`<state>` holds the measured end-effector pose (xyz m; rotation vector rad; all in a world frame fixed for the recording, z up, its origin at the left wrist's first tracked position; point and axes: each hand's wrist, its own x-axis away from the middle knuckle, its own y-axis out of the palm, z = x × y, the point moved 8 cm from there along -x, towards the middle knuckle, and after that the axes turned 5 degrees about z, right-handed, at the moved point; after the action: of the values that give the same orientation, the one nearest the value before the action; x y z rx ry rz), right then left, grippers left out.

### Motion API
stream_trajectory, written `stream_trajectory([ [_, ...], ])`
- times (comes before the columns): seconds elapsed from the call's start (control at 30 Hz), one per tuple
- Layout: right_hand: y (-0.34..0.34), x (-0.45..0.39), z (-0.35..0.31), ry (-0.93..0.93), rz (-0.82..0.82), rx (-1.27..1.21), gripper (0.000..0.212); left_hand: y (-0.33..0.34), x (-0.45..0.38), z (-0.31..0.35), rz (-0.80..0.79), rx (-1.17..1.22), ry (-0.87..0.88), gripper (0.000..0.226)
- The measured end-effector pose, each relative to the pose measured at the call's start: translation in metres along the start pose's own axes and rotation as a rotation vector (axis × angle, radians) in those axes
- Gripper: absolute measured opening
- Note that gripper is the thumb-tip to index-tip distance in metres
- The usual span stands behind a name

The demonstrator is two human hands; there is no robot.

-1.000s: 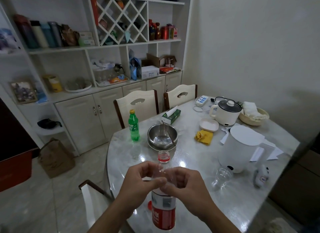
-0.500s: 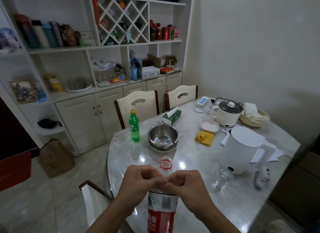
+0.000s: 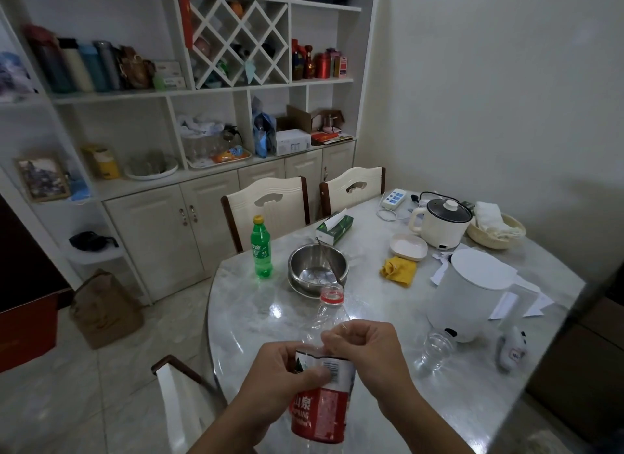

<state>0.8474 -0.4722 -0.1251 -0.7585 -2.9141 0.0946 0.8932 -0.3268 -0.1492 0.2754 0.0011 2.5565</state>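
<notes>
Your left hand point(image 3: 283, 374) is wrapped round the clear water bottle point(image 3: 325, 318) at its red-and-white label point(image 3: 320, 414), thumb lying across the label's upper part. Your right hand point(image 3: 364, 349) is curled, fingertips pinching at the label's top edge, so both hands meet on the bottle. The bottle is held uncapped over the near edge of the bench point(image 3: 371, 305), its neck leaning away towards the steel bowl point(image 3: 317, 268), with the white kettle point(image 3: 472, 295) off to the right.
</notes>
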Motion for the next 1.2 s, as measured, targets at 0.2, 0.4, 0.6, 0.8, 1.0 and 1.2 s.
stream_trajectory([
  [0.2,0.006,0.003,-0.007,-0.036,0.039,0.026,0.038,-0.004,-0.005,-0.001,0.092,0.006,0.041,0.019],
  [0.4,0.020,0.014,0.026,0.155,-0.095,0.015,0.074,-0.021,-0.011,0.003,0.262,0.171,0.044,0.022],
  [0.6,0.043,0.030,0.053,0.273,-0.271,-0.132,0.030,-0.019,-0.014,0.002,0.288,0.171,0.040,0.019],
  [0.8,0.041,0.028,0.061,0.276,-0.253,-0.143,0.031,-0.019,-0.013,-0.005,0.308,0.139,0.009,0.007],
  [1.0,0.038,0.026,0.068,0.263,-0.235,-0.192,0.027,-0.015,-0.013,-0.008,0.323,0.119,0.009,0.015],
  [1.2,0.027,0.024,0.080,0.264,-0.197,-0.195,0.018,-0.008,-0.018,-0.020,0.249,0.122,-0.090,0.008],
])
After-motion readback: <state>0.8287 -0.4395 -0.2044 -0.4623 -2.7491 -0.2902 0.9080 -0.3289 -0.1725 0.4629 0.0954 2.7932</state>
